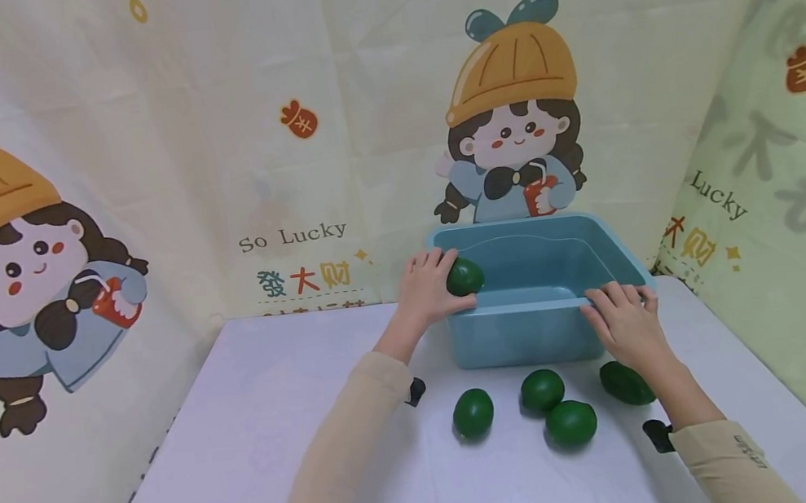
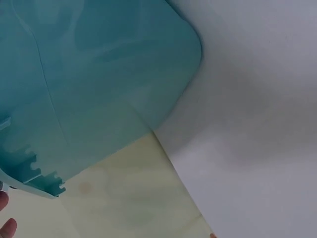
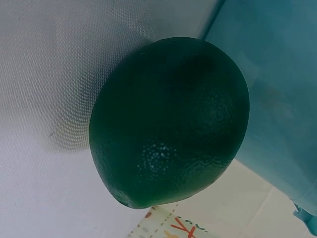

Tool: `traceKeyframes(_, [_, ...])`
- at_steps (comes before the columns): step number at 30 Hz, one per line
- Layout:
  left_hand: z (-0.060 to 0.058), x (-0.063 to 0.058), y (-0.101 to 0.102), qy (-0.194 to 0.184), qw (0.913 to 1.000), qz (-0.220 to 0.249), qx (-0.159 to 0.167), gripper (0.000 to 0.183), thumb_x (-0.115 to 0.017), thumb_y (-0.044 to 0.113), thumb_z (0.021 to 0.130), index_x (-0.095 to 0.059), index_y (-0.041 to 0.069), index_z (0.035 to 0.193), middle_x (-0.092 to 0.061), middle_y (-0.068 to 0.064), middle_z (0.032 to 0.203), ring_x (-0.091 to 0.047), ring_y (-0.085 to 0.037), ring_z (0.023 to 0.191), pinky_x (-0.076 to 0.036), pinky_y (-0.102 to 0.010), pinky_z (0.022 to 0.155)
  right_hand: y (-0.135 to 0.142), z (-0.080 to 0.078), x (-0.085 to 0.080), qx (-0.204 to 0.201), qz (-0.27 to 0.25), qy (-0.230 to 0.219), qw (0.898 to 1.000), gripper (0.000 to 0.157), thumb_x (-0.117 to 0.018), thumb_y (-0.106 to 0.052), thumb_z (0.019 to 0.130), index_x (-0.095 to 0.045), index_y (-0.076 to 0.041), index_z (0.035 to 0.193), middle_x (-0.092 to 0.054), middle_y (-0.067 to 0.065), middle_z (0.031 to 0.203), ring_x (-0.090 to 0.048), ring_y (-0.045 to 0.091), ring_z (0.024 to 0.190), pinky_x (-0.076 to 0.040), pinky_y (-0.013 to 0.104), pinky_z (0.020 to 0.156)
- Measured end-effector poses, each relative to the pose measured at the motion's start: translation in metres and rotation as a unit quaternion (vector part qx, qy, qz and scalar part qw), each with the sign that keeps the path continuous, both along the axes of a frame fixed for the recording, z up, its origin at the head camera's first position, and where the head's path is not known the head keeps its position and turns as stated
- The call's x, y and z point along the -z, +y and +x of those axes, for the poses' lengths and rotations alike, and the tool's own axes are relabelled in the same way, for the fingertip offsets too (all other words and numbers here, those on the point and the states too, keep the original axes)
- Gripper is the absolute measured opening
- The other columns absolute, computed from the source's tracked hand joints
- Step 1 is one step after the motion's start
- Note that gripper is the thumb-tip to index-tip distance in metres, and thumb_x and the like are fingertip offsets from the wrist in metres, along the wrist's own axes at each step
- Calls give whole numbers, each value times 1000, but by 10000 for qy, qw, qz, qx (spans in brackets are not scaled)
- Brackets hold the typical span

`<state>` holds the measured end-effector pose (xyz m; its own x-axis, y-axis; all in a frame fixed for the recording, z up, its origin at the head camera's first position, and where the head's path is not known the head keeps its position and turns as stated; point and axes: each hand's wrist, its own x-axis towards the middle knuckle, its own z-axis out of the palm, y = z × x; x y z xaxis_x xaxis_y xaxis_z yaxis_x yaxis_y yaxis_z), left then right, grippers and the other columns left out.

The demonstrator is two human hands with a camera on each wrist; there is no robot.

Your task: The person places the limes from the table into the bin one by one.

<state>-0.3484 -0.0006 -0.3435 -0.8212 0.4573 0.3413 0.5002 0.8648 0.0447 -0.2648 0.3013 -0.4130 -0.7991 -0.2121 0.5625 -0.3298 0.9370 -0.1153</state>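
Observation:
My left hand [image 1: 425, 286] holds a dark green lime [image 1: 465, 277] at the left end of the blue plastic bin [image 1: 526, 337], its thumb by the front rim. The lime overlaps the bin's inside in the head view. In the left wrist view only fingertips [image 2: 7, 229] show at the lower left, beside the bin's wall [image 2: 114, 74]; the lime is out of sight there. At the bin's front right corner, my right hand [image 1: 628, 322] grips the rim with fingers over it. Below that wrist lies another lime [image 1: 625, 384], large and dimpled in the right wrist view.
Three more limes lie on the white table [image 1: 247, 448] in front of the bin: one at left [image 1: 473, 414], two close together, a rear lime [image 1: 541, 392] and a front lime [image 1: 571, 423]. A printed cloth [image 1: 379, 164] hangs behind the bin.

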Motion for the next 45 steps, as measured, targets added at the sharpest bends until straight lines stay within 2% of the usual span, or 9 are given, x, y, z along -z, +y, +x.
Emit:
traceKeyframes(9, [-5, 2, 7, -277, 9995, 90, -104, 75, -57, 58, 74, -39, 19, 135, -44, -3, 125, -39, -22, 111, -30, -41, 94, 1, -1, 1, -9, -12, 30, 10000, 30, -40, -29, 96, -50, -5, 111, -44, 15, 101, -35, 35, 97, -13, 56, 87])
traceKeyframes(21, [-11, 3, 10, -549, 9980, 132, -290, 78, -55, 63, 74, -37, 20, 136, -44, -3, 126, -40, -21, 112, -30, -41, 94, 1, -2, 3, -50, -19, 128, 9999, 32, -38, -31, 97, -49, -5, 111, -43, 14, 100, -35, 35, 96, -13, 56, 86])
traceKeyframes(30, [-14, 0, 15, -533, 9981, -20, -295, 81, -54, 65, 73, -36, 20, 137, -43, -3, 127, -40, -22, 112, -31, -41, 94, 0, -2, 1, -74, -55, 154, 9998, 32, -37, -31, 97, -49, -5, 110, -43, 14, 100, -35, 35, 94, -12, 56, 86])
traceKeyframes(38, [-15, -6, 21, -828, 9962, -127, -252, 81, -56, 64, 73, -36, 20, 138, -42, -4, 132, -38, -25, 117, -30, -43, 96, 1, -2, -1, -39, -53, 139, 9999, 33, -37, -32, 97, -49, -4, 111, -44, 15, 100, -35, 36, 94, -12, 56, 86])
traceKeyframes(45, [-18, -7, 23, -937, 9949, -194, -309, 81, -55, 64, 74, -34, 21, 139, -40, -4, 135, -36, -24, 120, -29, -43, 98, 0, -3, -2, -76, -56, 185, 9998, 33, -37, -32, 97, -49, -4, 110, -44, 15, 100, -35, 36, 94, -12, 56, 86])
